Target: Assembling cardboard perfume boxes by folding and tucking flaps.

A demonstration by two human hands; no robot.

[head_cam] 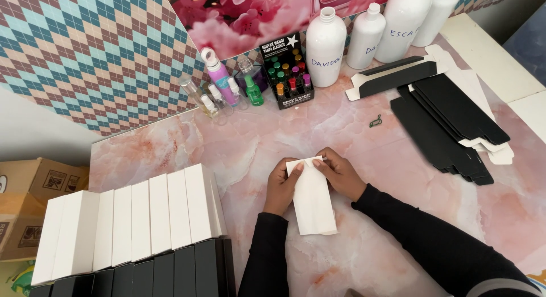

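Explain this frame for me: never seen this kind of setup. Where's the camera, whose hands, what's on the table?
One picture, from a camera worn on a person's head, looking down. No machine: two bare hands in black sleeves. The left hand and right hand both hold the top end of a flat white carton blank lying on the pink marble-look table. To the left stands a row of assembled white boxes; to the right, a stack of flat black carton blanks. At the back: white bottles, small spray bottles, a black display box of vials.

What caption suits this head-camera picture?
Both hands, left and right, fold a flat white cardboard carton on a pink marble tabletop.
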